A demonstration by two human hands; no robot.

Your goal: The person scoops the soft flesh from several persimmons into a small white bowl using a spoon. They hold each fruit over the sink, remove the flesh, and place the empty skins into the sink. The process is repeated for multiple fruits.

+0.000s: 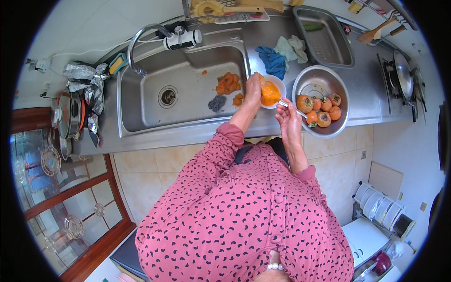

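A white bowl (283,86) with orange persimmon pulp (270,93) in it stands on the steel counter, right of the sink. My left hand (253,89) is at the bowl's left rim, fingers closed around a piece of persimmon (261,79) that they mostly hide. From the right, my right hand (289,118) grips a metal spoon (283,103), whose handle sticks out past the fingers. The spoon's head reaches the orange pulp and is hidden there. Close beside my right hand, a steel basin (321,72) holds several whole persimmons (324,119).
In the steel sink (190,109) lie persimmon skins (228,84) and a grey scouring pad (216,103). A curved faucet (135,42) overhangs it. Cloths (273,60) lie behind the bowl, beside a steel tray (326,38) with a green vegetable (313,27). A wok (402,75) is far right.
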